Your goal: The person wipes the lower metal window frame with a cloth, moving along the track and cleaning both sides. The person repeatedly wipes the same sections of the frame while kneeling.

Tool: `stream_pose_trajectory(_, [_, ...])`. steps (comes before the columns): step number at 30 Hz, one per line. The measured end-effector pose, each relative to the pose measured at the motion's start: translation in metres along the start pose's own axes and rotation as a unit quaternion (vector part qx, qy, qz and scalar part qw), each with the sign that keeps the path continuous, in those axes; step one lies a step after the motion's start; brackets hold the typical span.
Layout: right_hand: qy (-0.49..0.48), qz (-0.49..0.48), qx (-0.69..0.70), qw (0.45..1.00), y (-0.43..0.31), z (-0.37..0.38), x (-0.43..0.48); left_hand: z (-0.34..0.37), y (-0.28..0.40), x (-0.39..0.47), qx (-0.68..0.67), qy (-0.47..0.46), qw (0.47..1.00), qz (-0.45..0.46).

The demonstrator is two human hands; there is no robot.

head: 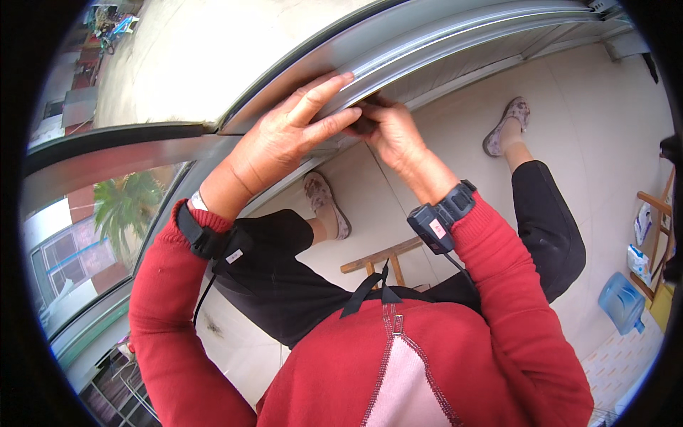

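My left hand [283, 131] lies against the metal door or window frame [427, 40], its fingers apart over the silver track rail [368, 72]. Close by, just under the rail's lower edge, is my right hand [397, 131], with its fingers bent. A dark patch shows at those fingertips; whether it is a held thing or shadow is unclear. The left thumb's tip comes near the right fingers. Beneath the rail runs a pale ribbed panel [459, 69] that reaches down towards the tiled floor [565, 107].
A wooden stool [381, 259] stands between my legs. To the right are a blue water jug [621, 301], a soft white-and-blue packet [638, 264] and a wooden chair [655, 203]. At lower left is a metal rack [125, 373]. Beyond the frame are pale ground and a palm [128, 205].
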State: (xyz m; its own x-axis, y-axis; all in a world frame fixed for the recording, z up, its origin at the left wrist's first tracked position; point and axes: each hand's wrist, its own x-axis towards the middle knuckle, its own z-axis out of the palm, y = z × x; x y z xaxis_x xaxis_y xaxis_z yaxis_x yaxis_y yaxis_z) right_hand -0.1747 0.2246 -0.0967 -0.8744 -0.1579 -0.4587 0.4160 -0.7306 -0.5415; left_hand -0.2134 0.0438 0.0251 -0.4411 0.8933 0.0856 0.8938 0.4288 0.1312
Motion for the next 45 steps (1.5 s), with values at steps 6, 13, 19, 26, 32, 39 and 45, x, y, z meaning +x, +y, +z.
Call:
stream_pose_trajectory(6, [0.092, 0.030, 0.017, 0.995, 0.035, -0.027, 0.031, 0.001, 0.000, 0.000, 0.002, -0.014, 1.000, -0.004])
stream_pose_trajectory(13, [0.170, 0.085, -0.043, 0.981, 0.111, -0.112, 0.101, -0.002, -0.001, 0.004, -0.042, -0.025, 0.999, -0.006])
stream_pose_trajectory(19, [0.121, 0.070, 0.039, 0.989, 0.157, -0.113, 0.087, -0.001, -0.003, 0.007, -0.087, -0.032, 0.996, -0.007])
stream_pose_trajectory(26, [0.092, 0.058, 0.089, 0.990, 0.161, -0.039, 0.071, -0.003, -0.002, 0.007, -0.052, -0.022, 0.998, -0.003])
stream_pose_trajectory(32, [-0.069, 0.105, 0.053, 0.991, 0.095, 0.005, 0.025, 0.004, -0.001, -0.004, -0.027, -0.011, 1.000, -0.010])
stream_pose_trajectory(39, [-0.139, 0.040, 0.070, 0.987, 0.045, 0.041, -0.013, -0.008, 0.007, 0.004, -0.046, -0.038, 0.998, -0.036])
stream_pose_trajectory(45, [-0.073, -0.020, -0.014, 0.997, -0.012, -0.003, -0.041, -0.013, 0.073, -0.014, -0.213, 0.207, 0.936, -0.189])
